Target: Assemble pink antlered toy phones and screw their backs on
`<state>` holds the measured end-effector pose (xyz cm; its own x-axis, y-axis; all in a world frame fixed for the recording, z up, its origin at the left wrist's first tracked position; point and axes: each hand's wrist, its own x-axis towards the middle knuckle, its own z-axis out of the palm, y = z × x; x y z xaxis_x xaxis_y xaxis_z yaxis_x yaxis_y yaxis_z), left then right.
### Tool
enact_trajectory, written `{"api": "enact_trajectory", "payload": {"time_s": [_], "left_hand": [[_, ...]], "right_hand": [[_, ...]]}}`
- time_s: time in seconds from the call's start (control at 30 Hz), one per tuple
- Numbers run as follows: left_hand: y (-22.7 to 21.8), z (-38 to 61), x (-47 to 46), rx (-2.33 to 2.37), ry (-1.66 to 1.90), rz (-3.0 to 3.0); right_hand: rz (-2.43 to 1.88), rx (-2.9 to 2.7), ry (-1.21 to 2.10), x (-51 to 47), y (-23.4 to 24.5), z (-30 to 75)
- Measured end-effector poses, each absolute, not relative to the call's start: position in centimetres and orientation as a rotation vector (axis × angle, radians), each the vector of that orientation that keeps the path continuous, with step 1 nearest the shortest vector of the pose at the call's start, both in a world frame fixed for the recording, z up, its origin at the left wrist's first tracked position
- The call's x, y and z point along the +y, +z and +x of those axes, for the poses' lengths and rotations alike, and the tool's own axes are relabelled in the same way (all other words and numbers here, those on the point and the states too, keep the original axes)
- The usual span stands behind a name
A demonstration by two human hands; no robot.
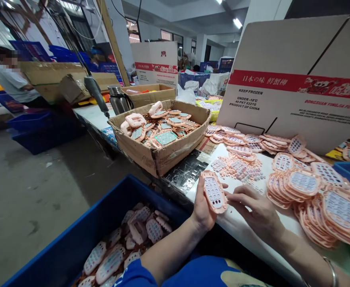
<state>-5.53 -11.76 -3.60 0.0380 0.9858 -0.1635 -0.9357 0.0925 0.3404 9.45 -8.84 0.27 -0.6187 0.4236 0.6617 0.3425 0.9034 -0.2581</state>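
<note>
My left hand (203, 211) is closed around a pink plastic toy-phone cover (214, 190), tilted up, with small pale keys in most of its holes. A few holes at its lower end look dark. My right hand (254, 209) comes in from the right, its fingertips together at the cover's right edge. What is between those fingertips is hidden or too small to tell. Loose small keys (237, 167) are spread over the white board (266, 163) just beyond my hands. Stacked pink covers (300, 183) with filled key grids stand right of my right hand.
A cardboard box (139, 153) of pink shells stands at the back left of the table. Below it, a blue bin (82, 235) holds more pink pieces. A tall printed carton (282, 52) rises behind the board. An electric screwdriver (95, 93) hangs near a steel flask (118, 101). Another person (13, 79) sits far left.
</note>
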Motion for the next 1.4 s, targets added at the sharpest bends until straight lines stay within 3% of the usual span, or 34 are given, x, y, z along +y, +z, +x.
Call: {"api": "enact_trajectory", "payload": {"time_s": [0.27,0.37,0.57,0.7,0.77,0.93,1.03,1.27,1.4], "left_hand": [[-3.3,-5.3,-11.9,0.389,1.452,0.174],[-3.0,-5.2,-11.9,0.395,1.468,0.177],[-2.2,-4.8,-11.7,0.487,1.5,0.253],[-2.0,-4.2,-11.1,0.529,1.49,0.284],[-1.9,-3.7,-11.0,0.536,1.48,0.267],[-1.4,-2.5,-11.1,0.516,1.461,0.293],[-1.2,-1.9,-11.3,0.518,1.423,0.348],[-1.1,-0.5,-11.5,0.488,1.372,0.342],[-1.1,0.2,-11.5,0.49,1.379,0.344]], "right_hand": [[-0.408,-2.356,-0.103,-10.3,0.1,8.4],[-0.547,-2.278,0.171,-10.4,0.2,9.0],[-1.066,-1.721,1.148,-9.8,2.2,9.9],[-1.095,-1.501,1.345,-9.4,2.1,10.5],[-1.085,-1.594,1.17,-9.7,1.6,11.1],[-0.59,-2.157,-0.101,-10.9,0.6,13.8],[-0.387,-2.278,-0.509,-11.5,0.4,15.1],[-0.377,-2.287,-0.552,-11.6,0.2,16.2],[-0.535,-2.217,-0.147,-12.0,-0.4,16.0]]}}
